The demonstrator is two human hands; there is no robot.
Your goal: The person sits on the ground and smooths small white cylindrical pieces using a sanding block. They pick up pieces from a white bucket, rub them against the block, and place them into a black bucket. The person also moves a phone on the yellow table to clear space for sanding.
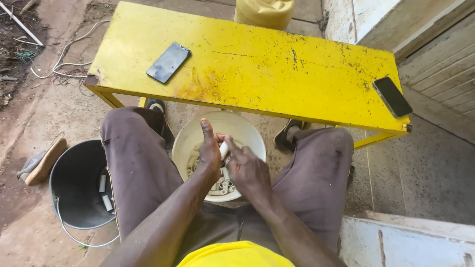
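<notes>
On the far left, a shoe [42, 162] lies on the dirt floor, near a dark bucket [74, 185]. The dark bucket sits just beside the person's left knee, so it is easy to reach. 2 short white tubes [105, 194] lie inside it, near the wall next to the leg.

Between the knees sits a white bucket [190, 136]. It holds a heap of short pale tube pieces [221, 188]. It sits right under both hands, so anything that slips would likely fall back in.

The left hand [210, 151] is curled, with its thumb sticking up. It is closed on a small white tube piece [223, 148], held over the white bucket. The right hand [247, 170] is touching the same piece from the other side. Its fingers are bent around it too. I cannot tell exactly how tight each hand holds.

Past the knees stands a long yellow bench [257, 64]. Its near edge hangs over the far rim of the white bucket, so there is not much room to lift the hands forward. There is open room above the lap.

1 black phone [168, 62] lies flat on the left part of the yellow bench. Another black phone [392, 97] lies on the right end, very near the edge. A yellow jug [264, 12] stands behind the yellow bench.

On the right, a pale step [405, 237] is close beside the right leg.
</notes>
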